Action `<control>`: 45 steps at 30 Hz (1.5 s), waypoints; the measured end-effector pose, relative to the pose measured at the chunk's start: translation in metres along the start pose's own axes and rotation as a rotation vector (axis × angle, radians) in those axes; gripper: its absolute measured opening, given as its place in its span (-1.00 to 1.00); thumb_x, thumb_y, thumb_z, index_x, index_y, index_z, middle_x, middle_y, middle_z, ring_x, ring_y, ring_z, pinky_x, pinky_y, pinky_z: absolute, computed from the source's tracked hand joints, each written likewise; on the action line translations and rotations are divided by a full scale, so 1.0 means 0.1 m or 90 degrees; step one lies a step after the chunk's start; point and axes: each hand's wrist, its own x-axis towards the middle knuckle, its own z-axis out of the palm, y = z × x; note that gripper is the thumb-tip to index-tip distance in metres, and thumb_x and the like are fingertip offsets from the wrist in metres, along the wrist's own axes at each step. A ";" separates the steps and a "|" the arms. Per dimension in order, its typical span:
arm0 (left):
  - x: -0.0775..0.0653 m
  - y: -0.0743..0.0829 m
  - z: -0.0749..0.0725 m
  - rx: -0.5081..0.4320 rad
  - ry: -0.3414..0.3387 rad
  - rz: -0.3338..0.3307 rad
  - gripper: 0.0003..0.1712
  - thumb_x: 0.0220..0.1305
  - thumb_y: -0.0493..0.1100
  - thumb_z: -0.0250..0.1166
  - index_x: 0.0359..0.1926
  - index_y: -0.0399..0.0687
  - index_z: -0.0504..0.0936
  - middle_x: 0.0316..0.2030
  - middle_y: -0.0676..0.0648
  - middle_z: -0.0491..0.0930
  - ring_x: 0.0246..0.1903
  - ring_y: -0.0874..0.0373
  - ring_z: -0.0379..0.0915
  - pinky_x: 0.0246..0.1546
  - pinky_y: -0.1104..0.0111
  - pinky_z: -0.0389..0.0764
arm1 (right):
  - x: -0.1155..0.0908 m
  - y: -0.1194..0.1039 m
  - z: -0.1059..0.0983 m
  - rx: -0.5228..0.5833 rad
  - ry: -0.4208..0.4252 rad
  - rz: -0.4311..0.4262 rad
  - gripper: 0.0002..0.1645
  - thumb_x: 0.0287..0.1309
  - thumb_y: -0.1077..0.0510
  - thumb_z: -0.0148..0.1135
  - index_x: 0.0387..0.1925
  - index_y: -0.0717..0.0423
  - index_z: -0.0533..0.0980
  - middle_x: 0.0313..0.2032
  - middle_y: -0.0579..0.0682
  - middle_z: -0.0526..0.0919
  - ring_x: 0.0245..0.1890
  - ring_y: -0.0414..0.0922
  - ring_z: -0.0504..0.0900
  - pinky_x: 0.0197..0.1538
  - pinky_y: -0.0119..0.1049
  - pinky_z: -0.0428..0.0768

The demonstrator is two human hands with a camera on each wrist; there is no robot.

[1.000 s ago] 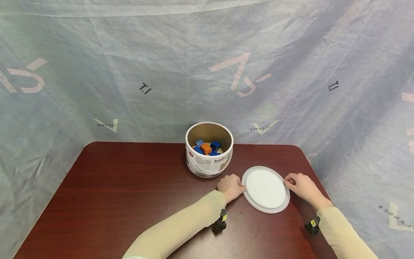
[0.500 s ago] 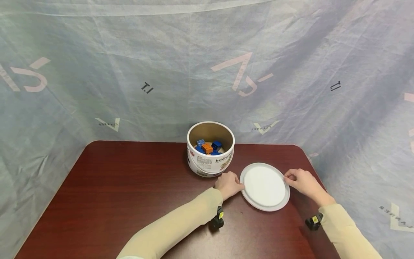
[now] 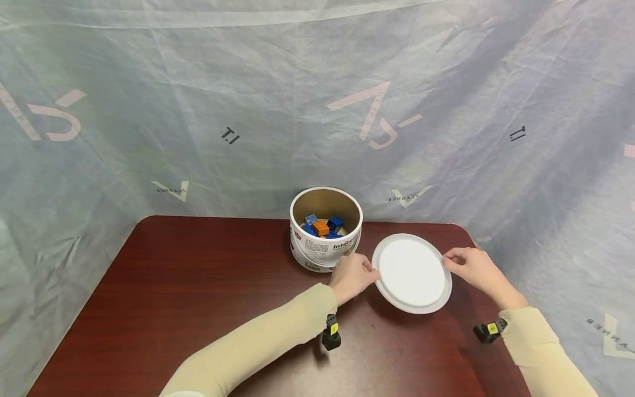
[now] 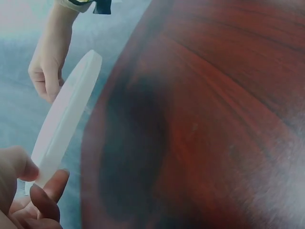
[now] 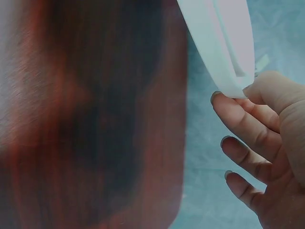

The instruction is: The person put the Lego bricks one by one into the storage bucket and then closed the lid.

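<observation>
A round white lid (image 3: 413,271) is held above the table, its shadow falling below it. At its left rim, my left hand (image 3: 351,275) pinches the edge between thumb and fingers. My right hand (image 3: 477,270) grips the opposite rim the same way. Seen from the left wrist, the lid (image 4: 66,119) stands edge-on, off the tabletop. In the right wrist view the thumb and fingers of my right hand (image 5: 267,129) meet at the lid's rim (image 5: 224,52). Behind my left hand stands a white bucket (image 3: 317,251), uncovered, holding blue bricks (image 3: 335,224) and an orange brick (image 3: 320,227).
The dark red wooden table (image 3: 198,286) extends left and toward me. A grey printed cloth (image 3: 248,99) hangs behind the table and along both sides. The bucket sits near the back edge, with its handle lowered against its front.
Both hands have raised the lid off the table, moving it slightly away from me. The bucket has stayed in place; the head view has shifted a little.
</observation>
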 end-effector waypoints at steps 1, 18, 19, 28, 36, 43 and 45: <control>-0.01 0.02 -0.04 -0.006 0.001 0.006 -0.84 0.18 -0.04 0.45 -0.37 -0.02 0.78 -0.56 0.17 0.66 -0.53 0.34 0.53 -0.39 0.44 0.56 | 0.00 -0.03 -0.03 0.002 0.003 0.001 -0.73 0.40 0.03 0.28 -0.13 0.13 0.73 -0.30 -0.05 0.79 -0.22 -0.01 0.72 -0.18 -0.10 0.64; 0.00 0.28 -0.74 -0.068 0.032 0.072 -0.80 0.30 -0.03 0.39 -0.28 -0.05 0.78 -0.44 0.10 0.74 -0.46 0.32 0.59 -0.38 0.45 0.61 | 0.18 -0.47 -0.42 0.012 0.067 -0.026 -0.64 0.45 -0.02 0.22 -0.07 0.17 0.74 -0.22 0.10 0.81 -0.10 0.21 0.73 -0.12 -0.04 0.64; 0.02 0.28 -0.79 -0.071 0.036 0.075 -0.80 0.30 -0.03 0.39 -0.28 -0.05 0.79 -0.43 0.10 0.74 -0.46 0.31 0.60 -0.38 0.45 0.61 | 0.20 -0.50 -0.44 0.018 0.068 -0.029 -0.63 0.45 -0.01 0.22 -0.06 0.19 0.73 -0.20 0.12 0.81 -0.08 0.22 0.73 -0.11 -0.03 0.64; 0.14 0.22 -1.19 -0.071 0.068 0.082 -0.82 0.31 -0.09 0.32 -0.24 -0.03 0.81 -0.38 0.07 0.77 -0.39 0.27 0.66 -0.32 0.41 0.63 | 0.42 -0.80 -0.49 0.042 0.088 -0.052 -0.62 0.46 -0.04 0.21 -0.04 0.16 0.74 -0.17 0.12 0.81 -0.08 0.17 0.74 -0.07 -0.01 0.64; 0.26 -0.03 -1.51 -0.098 0.053 0.072 -0.79 0.42 -0.07 0.26 -0.13 -0.03 0.77 -0.29 -0.01 0.78 -0.40 0.16 0.68 -0.34 0.32 0.66 | 0.62 -1.09 -0.43 0.091 0.097 -0.061 -0.58 0.48 -0.07 0.18 -0.01 0.16 0.73 -0.14 0.15 0.81 -0.08 0.14 0.77 -0.06 -0.06 0.64; 0.35 -0.22 -1.80 -0.066 0.042 0.082 -0.70 0.50 0.00 0.21 0.00 -0.03 0.75 -0.17 -0.07 0.78 -0.28 0.08 0.66 -0.22 0.18 0.67 | 0.78 -1.31 -0.36 0.119 0.088 -0.074 -0.53 0.50 -0.11 0.17 0.03 0.18 0.71 -0.07 0.21 0.79 -0.01 0.17 0.75 0.00 0.10 0.63; 0.38 -0.26 -1.88 -0.063 0.047 0.087 -0.69 0.51 0.01 0.21 0.02 -0.05 0.75 -0.16 -0.08 0.77 -0.21 0.05 0.66 -0.14 0.14 0.67 | 0.84 -1.37 -0.33 0.121 0.092 -0.080 -0.54 0.50 -0.11 0.17 0.03 0.19 0.70 -0.06 0.22 0.78 0.00 0.19 0.74 0.02 0.14 0.64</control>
